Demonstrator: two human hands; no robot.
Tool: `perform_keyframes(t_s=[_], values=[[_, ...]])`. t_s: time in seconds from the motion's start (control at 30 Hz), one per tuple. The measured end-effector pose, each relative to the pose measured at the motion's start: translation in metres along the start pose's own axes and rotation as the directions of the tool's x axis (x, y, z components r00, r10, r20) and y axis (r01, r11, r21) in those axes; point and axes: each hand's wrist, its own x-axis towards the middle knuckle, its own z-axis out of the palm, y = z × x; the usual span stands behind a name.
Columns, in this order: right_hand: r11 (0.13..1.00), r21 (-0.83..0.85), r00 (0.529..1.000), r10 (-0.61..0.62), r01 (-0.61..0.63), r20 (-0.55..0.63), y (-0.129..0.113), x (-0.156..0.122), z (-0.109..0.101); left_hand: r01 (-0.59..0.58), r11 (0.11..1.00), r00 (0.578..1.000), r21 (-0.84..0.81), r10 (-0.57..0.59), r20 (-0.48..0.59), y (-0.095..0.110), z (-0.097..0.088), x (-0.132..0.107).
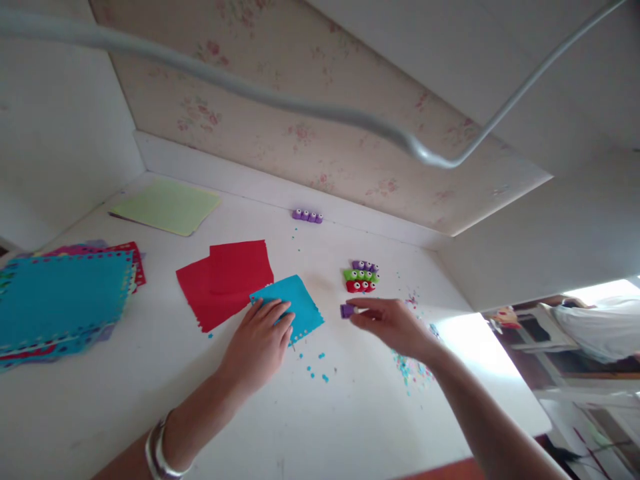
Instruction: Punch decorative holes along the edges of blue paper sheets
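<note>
My left hand (260, 340) lies flat with fingers spread on the near corner of a blue paper square (295, 303) with punched holes along its edge. My right hand (393, 323) pinches a small purple hole punch (347, 311) just right of the blue square, a little above the white table (325, 427). Two red paper sheets (225, 280) lie under and left of the blue one. Rows of purple, green and red punches (362, 276) stand behind my right hand.
A stack of punched blue and mixed-colour sheets (60, 300) lies at the far left. Yellow-green sheets (167, 205) rest at the back left, and a purple punch row (307, 215) sits by the wall. Paper dots (413, 367) litter the table. A person is at the far right.
</note>
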Motion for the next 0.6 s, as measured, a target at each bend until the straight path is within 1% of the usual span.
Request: perform_keyframes(t_s=[0.03,0.07,0.1,0.13,0.17,0.2,0.23,0.27,0.3,0.33,0.47,0.6], values=[[0.997,0.083,0.998,0.005,0.001,-0.067,0.008,0.011,-0.012,0.001,1.0,1.0,0.002,0.0,-0.001,0.0,0.0,0.0],[0.991,0.136,0.995,0.004,0.01,-0.103,0.017,0.023,-0.022,0.004,1.0,1.0,0.002,-0.004,0.0,0.0,0.0,0.0],[0.991,0.134,0.991,0.006,0.012,-0.134,0.024,0.036,-0.032,0.009,1.0,1.0,0.0,-0.009,0.002,0.0,0.0,0.0],[0.998,0.07,0.987,0.013,-0.002,-0.159,0.031,0.049,-0.04,0.013,1.0,1.0,-0.003,-0.013,0.003,0.0,-0.001,0.0],[0.998,-0.053,0.984,0.018,-0.028,-0.178,0.036,0.063,-0.048,0.015,1.0,1.0,-0.007,-0.015,0.004,0.001,-0.002,0.001],[0.976,-0.209,0.983,0.016,-0.055,-0.182,0.04,0.075,-0.054,0.018,1.0,1.0,-0.012,-0.018,0.004,0.001,-0.003,0.001],[0.926,-0.372,0.986,0.003,-0.065,-0.164,0.042,0.087,-0.058,0.021,1.0,1.0,-0.016,-0.021,0.005,0.001,-0.003,0.001],[0.864,-0.5,0.991,-0.011,-0.059,-0.136,0.044,0.098,-0.061,0.025,0.999,1.0,-0.019,-0.025,0.007,0.002,-0.004,0.001],[0.806,-0.59,0.995,-0.023,-0.04,-0.099,0.045,0.108,-0.063,0.029,0.999,1.0,-0.023,-0.029,0.011,0.002,-0.004,0.001],[0.765,-0.644,0.998,-0.033,-0.013,-0.059,0.046,0.116,-0.064,0.033,0.999,0.999,-0.027,-0.033,0.017,0.002,-0.004,0.001],[0.698,-0.712,0.997,-0.035,0.076,0.072,0.051,0.139,-0.061,0.051,0.998,0.998,-0.048,-0.049,0.035,0.003,-0.005,0.001],[0.65,-0.745,0.985,-0.029,0.148,0.171,0.056,0.147,-0.06,0.06,0.997,0.998,-0.054,-0.059,0.029,0.002,-0.005,0.002]])
